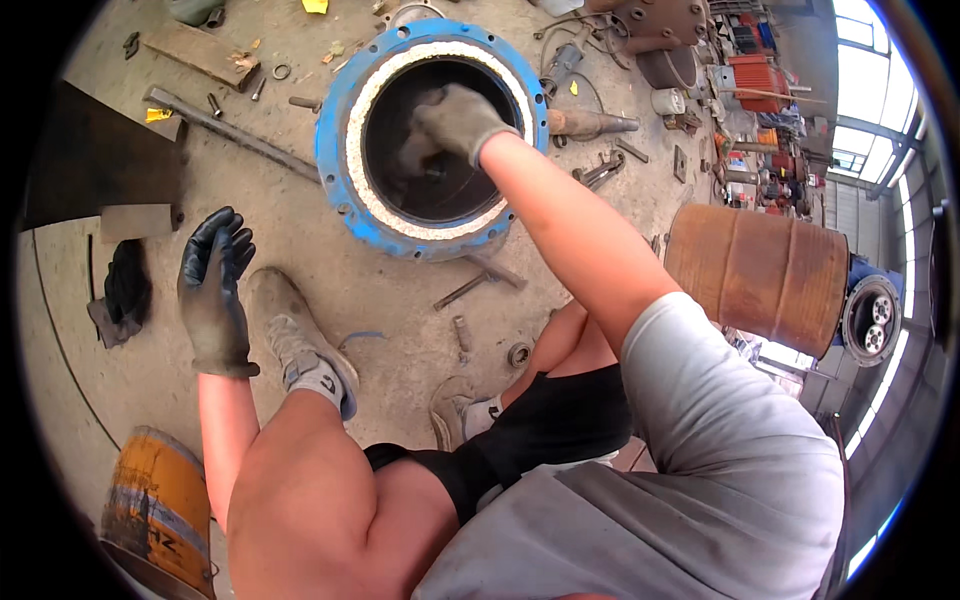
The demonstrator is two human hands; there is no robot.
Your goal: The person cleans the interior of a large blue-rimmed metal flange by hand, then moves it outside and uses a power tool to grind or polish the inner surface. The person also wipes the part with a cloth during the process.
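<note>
A blue round flanged housing (333, 180) with bolt holes around its rim sits on the concrete in front of me. A pale, crusty ring (357, 170) runs around its dark bore. My right hand (458, 120), in a grey work glove, reaches into that bore near its upper wall; its fingertips are lost in shadow and blur, so what they touch is hidden. My left hand (217, 285), in a grey glove with black-coated fingers, is raised above my left shoe, away from the housing. Its fingers are stretched out, holding nothing.
A long metal bar (235, 132) lies left of the housing, bolts and short rods around it. A rusty drum (755, 265) stands at right, a yellow bucket (165, 510) at lower left. A dark cloth (125, 285) lies beside a dark plate (110, 150). Machine parts line the far right.
</note>
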